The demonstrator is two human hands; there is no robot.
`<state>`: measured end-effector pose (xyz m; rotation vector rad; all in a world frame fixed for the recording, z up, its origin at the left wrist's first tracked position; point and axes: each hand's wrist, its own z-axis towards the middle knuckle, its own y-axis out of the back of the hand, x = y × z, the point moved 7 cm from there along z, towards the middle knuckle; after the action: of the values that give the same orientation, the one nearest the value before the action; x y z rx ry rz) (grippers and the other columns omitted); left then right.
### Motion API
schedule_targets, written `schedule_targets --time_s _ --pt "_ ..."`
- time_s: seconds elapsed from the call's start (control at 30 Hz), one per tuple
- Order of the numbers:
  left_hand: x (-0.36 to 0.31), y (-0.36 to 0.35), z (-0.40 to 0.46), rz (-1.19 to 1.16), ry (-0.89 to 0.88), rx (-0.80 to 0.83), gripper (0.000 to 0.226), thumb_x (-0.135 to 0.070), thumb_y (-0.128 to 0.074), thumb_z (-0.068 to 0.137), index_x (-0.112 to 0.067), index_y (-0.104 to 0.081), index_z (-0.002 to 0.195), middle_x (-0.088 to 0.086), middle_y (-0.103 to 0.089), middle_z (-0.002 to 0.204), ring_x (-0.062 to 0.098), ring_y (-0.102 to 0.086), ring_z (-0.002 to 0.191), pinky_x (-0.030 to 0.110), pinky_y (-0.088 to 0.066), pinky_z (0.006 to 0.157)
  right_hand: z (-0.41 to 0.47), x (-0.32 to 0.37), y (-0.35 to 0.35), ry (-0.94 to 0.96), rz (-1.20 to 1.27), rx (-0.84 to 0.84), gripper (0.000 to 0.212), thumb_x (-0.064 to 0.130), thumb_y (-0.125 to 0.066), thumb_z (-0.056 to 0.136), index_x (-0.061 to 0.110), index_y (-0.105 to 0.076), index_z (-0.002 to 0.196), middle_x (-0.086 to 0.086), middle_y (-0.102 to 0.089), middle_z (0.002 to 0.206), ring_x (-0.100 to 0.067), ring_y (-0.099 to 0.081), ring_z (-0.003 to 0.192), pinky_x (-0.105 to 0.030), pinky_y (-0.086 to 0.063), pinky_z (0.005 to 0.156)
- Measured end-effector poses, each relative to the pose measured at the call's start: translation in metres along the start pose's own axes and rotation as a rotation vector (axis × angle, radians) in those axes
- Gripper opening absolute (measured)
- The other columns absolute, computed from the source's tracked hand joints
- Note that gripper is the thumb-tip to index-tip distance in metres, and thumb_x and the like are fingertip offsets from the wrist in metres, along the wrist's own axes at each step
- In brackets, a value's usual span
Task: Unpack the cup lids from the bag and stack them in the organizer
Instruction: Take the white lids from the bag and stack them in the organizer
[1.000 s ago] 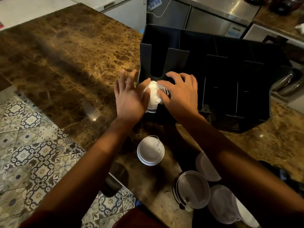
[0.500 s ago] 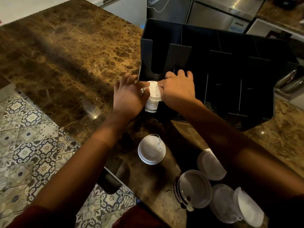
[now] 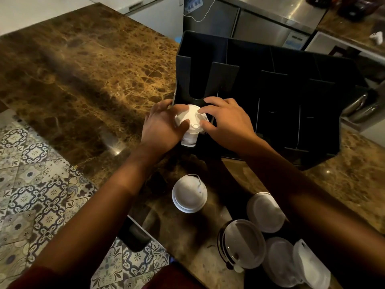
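We are holding a stack of white cup lids (image 3: 191, 124) between both hands, right at the front of the black organizer (image 3: 291, 97), before its leftmost slot with the U-shaped cut. Our left hand (image 3: 161, 127) is curling around the left side of the stack, with the thumb pressing on the top lid, so its grip is grasping the lids. Our right hand (image 3: 226, 119) is doing the same from the right side, its thumb and forefinger pinching the top lid at the rim. The stack is standing almost upright, and we cannot tell if its bottom is already inside the slot or resting on the tabletop (image 3: 83, 69). Nearer to us, another small pile of white lids (image 3: 189, 193) is lying alone on the brown marble tabletop. At the lower right, more lids are waiting: one white pile (image 3: 264, 211), one pile with dark rims (image 3: 242, 244), and some lids in a clear plastic bag (image 3: 310, 266). The patterned tile floor (image 3: 31, 174) is showing at the left.
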<state>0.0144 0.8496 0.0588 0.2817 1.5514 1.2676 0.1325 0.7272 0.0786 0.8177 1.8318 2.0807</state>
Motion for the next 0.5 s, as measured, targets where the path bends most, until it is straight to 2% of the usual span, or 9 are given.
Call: schedule_targets --time_s 0.07,0.17,0.33,0.4,0.5 --pt "-0.001 0.003 -0.002 -0.045 -0.033 -0.017 0.045 -0.034 -0.070 0.097 -0.025 -0.062 0.140 0.014 -0.045 0.154 0.035 -0.040 0.144 0.052 -0.038 0.115 -0.003 0.001 0.003 -0.003 0.041 -0.020 0.039 0.043 -0.056 0.100 0.036 -0.063 0.137 0.012 -0.045 0.160 -0.024 -0.040 0.141 -0.044 -0.039 0.109" --pt "0.000 0.011 -0.005 -0.076 -0.075 -0.057 0.043 -0.027 -0.071 0.096 -0.022 -0.064 0.138 0.014 -0.048 0.150 0.035 -0.046 0.139 0.044 -0.039 0.115 -0.009 0.004 0.016 -0.004 0.121 -0.091 0.038 0.038 -0.057 0.100 0.033 -0.063 0.137 0.007 -0.046 0.159 -0.022 -0.038 0.144 -0.041 -0.035 0.111" --pt "-0.009 0.033 -0.027 -0.122 -0.134 -0.214 0.041 -0.025 -0.063 0.095 -0.012 -0.067 0.133 0.019 -0.053 0.144 0.036 -0.050 0.136 0.042 -0.040 0.114 -0.040 -0.001 0.046 -0.005 0.238 -0.257 0.039 0.023 -0.064 0.099 0.021 -0.064 0.138 -0.003 -0.049 0.156 -0.024 -0.040 0.145 -0.028 -0.030 0.109" --pt "-0.005 0.039 -0.043 -0.152 -0.112 -0.237 0.040 -0.027 -0.060 0.096 -0.015 -0.067 0.133 0.018 -0.053 0.146 0.034 -0.048 0.137 0.034 -0.037 0.114 -0.057 -0.002 0.052 0.026 0.248 -0.302 0.040 0.017 -0.068 0.097 0.013 -0.066 0.137 -0.010 -0.052 0.152 -0.030 -0.045 0.142 -0.026 -0.030 0.108" --pt "0.001 0.043 -0.073 -0.190 -0.111 -0.320 0.030 -0.022 -0.063 0.100 -0.019 -0.069 0.129 0.011 -0.055 0.145 0.025 -0.047 0.136 0.021 -0.032 0.111 -0.082 -0.007 0.050 0.012 0.291 -0.279 0.046 0.017 -0.073 0.093 0.014 -0.065 0.138 -0.011 -0.051 0.153 -0.031 -0.046 0.141 -0.023 -0.030 0.109"
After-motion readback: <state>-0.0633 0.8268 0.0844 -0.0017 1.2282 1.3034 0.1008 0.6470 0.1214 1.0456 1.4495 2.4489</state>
